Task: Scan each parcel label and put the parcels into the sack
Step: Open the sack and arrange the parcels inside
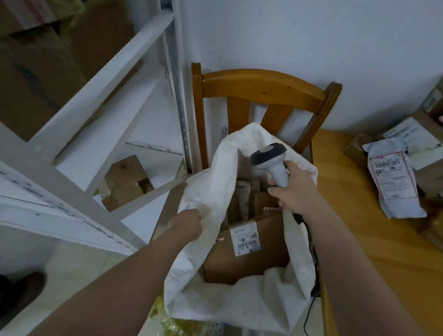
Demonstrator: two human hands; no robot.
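Observation:
A white sack (214, 183) stands open on a wooden chair (260, 87). Inside lies a brown cardboard parcel (257, 252) with a white barcode label (245, 237), and smaller boxes sit deeper in. My left hand (188, 224) grips the sack's left rim and holds it open. My right hand (295, 188) holds a grey handheld scanner (271, 160) over the sack's mouth at the right rim. The scanner's cable trails down the sack's right side.
On a wooden table (361, 226) at right lie a grey mailer bag (394, 182) with a label and several cardboard parcels (432, 143). White metal shelving (108, 102) with boxes stands at left. A dark shoe (8, 300) is on the floor.

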